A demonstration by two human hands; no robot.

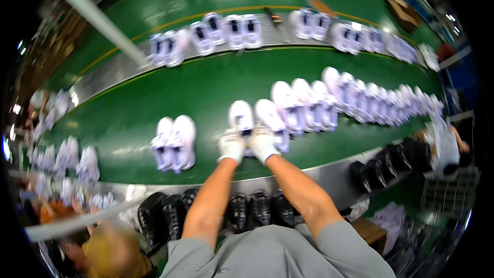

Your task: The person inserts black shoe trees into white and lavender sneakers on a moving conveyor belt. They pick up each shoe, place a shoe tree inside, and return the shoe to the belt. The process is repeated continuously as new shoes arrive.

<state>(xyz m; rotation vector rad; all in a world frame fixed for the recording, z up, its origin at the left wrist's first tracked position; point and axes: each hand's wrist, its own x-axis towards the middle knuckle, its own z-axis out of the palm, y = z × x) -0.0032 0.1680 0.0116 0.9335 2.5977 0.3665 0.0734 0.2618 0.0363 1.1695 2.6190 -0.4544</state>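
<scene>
A pale lavender sneaker (241, 114) stands on the green belt in front of me, toe pointing away. My left hand (231, 145), in a white glove, is closed at the near-left side of its opening. My right hand (262, 143), gloved too, closes in from the other side, so both grip the same sneaker near the heel. Just right of it is a matching sneaker (268, 115), partly covered by my right hand. My fingertips are hidden inside or behind the shoe.
A long row of lavender sneakers (360, 98) runs off to the right; one pair (174, 143) stands to the left. More pairs (243, 31) line the metal ledge beyond the belt. Black shoes (260, 208) sit along the near edge. A person (116, 249) is at the lower left.
</scene>
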